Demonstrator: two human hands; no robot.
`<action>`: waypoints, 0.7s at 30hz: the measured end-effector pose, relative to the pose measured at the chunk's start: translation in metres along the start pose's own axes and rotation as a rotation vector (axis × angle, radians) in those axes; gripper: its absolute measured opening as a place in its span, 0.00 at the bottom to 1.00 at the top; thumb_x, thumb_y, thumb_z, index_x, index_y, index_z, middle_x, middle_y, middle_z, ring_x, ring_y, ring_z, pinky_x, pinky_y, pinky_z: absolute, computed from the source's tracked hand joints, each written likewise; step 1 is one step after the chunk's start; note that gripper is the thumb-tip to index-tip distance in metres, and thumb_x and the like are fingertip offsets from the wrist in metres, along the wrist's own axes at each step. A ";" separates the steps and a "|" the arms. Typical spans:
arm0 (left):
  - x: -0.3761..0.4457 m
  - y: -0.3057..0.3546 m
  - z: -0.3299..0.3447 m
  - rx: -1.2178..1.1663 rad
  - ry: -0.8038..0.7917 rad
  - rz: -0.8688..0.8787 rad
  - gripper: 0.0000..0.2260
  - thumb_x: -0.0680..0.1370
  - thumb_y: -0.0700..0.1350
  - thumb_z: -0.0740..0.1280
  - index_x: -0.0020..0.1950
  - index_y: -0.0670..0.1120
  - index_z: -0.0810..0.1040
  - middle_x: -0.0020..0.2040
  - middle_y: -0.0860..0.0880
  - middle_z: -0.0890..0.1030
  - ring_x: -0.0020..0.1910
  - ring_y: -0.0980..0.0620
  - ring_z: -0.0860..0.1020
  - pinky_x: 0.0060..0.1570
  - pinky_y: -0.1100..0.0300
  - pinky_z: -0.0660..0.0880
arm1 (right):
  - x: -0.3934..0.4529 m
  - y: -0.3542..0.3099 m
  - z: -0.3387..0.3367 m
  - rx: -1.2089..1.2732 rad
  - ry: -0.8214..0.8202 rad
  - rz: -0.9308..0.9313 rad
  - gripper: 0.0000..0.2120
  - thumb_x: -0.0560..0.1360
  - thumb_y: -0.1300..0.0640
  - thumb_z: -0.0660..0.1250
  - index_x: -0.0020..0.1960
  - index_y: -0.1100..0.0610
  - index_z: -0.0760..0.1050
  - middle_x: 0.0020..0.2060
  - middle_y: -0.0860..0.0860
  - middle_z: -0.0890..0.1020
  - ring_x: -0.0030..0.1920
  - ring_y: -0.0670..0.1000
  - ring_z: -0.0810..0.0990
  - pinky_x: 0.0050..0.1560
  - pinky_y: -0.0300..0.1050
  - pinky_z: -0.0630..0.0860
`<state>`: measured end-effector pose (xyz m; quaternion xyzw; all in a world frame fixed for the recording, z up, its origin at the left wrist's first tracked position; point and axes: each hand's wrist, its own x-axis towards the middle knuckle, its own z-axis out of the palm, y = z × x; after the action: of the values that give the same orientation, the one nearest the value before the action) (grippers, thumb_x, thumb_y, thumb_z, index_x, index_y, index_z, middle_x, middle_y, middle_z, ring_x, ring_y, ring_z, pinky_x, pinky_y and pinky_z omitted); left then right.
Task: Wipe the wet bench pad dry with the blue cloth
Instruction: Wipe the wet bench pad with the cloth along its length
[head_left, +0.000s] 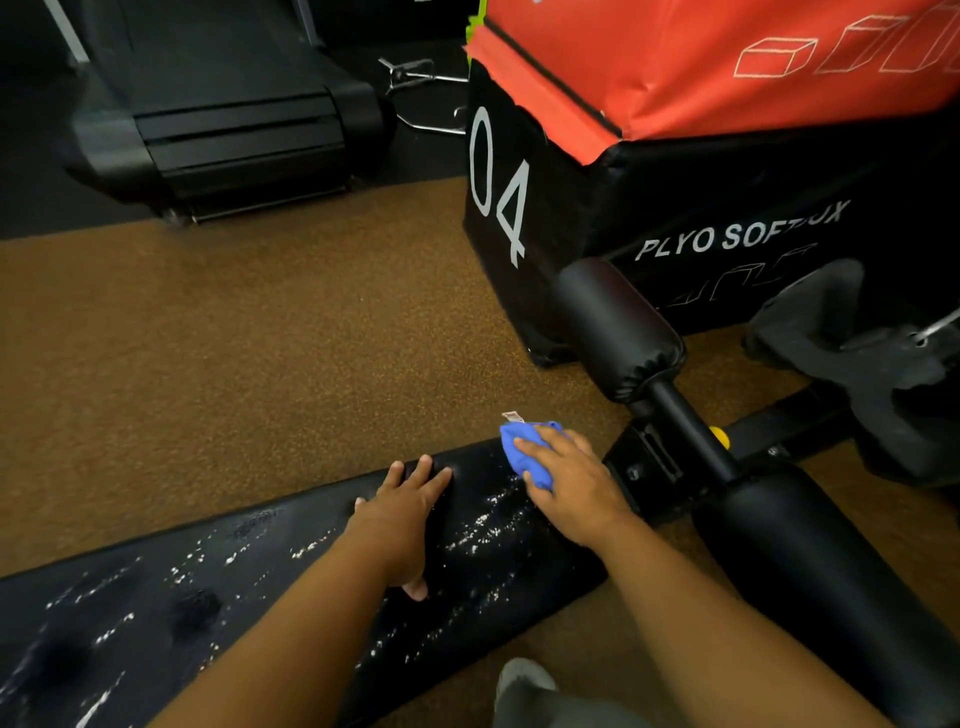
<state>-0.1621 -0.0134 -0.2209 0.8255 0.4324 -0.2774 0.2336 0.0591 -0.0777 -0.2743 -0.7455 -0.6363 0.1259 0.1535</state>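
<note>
A long black bench pad runs from the lower left up to the middle, speckled with shiny water drops. My right hand presses a bunched blue cloth onto the pad's far right end, fingers curled over it. A small white tag sticks out of the cloth's top. My left hand lies flat on the pad just left of the cloth, fingers straight and spread toward the far edge.
Black foam rollers on the bench frame stand right of the pad. A black and red plyo box sits behind them. A treadmill is at the far left. Brown speckled floor lies beyond the pad.
</note>
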 end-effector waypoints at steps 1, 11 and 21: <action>0.000 0.000 0.000 -0.002 -0.001 -0.001 0.60 0.62 0.46 0.80 0.76 0.57 0.37 0.77 0.55 0.34 0.76 0.45 0.35 0.69 0.32 0.52 | 0.001 0.007 -0.001 0.003 0.000 0.021 0.22 0.74 0.53 0.65 0.68 0.50 0.70 0.70 0.50 0.68 0.69 0.56 0.63 0.68 0.44 0.60; 0.000 0.001 0.001 -0.026 0.008 -0.013 0.60 0.62 0.45 0.80 0.76 0.57 0.38 0.77 0.56 0.34 0.76 0.46 0.36 0.68 0.31 0.52 | -0.010 -0.002 0.006 0.034 -0.009 -0.026 0.24 0.71 0.56 0.66 0.67 0.50 0.72 0.68 0.50 0.71 0.69 0.56 0.65 0.70 0.47 0.62; -0.003 0.004 -0.001 -0.025 0.002 -0.017 0.59 0.62 0.44 0.80 0.77 0.57 0.38 0.77 0.55 0.34 0.76 0.45 0.35 0.68 0.31 0.52 | -0.029 -0.003 0.005 0.037 0.023 0.085 0.23 0.72 0.56 0.66 0.67 0.52 0.71 0.69 0.50 0.69 0.69 0.58 0.63 0.69 0.46 0.60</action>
<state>-0.1601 -0.0164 -0.2171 0.8190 0.4431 -0.2731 0.2414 0.0499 -0.1053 -0.2783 -0.7702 -0.5998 0.1356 0.1692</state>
